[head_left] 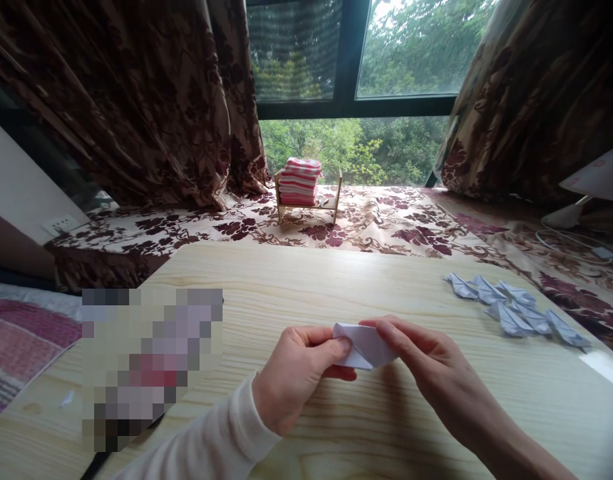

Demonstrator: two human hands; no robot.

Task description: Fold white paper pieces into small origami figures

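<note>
A small folded piece of white paper (pixel 365 343) is held above the wooden table (pixel 266 287), its creases and layered flaps showing. My left hand (pixel 306 367) pinches its left end, thumb on the near face and fingers behind. At the right end, my right hand (pixel 426 360) has its thumb and forefinger closed on the edge. Several folded white paper pieces (pixel 509 320) with pointed corners lie in a cluster on the table's right side, apart from both hands.
A pixelated patch (pixel 156 367) covers something on the table's left. Beyond the table, a small wooden rack (pixel 338 193) holds folded red-and-white cloths (pixel 300 183) on the flower-patterned window seat (pixel 416 213). A lamp (pixel 594 177) with a cord stands at right.
</note>
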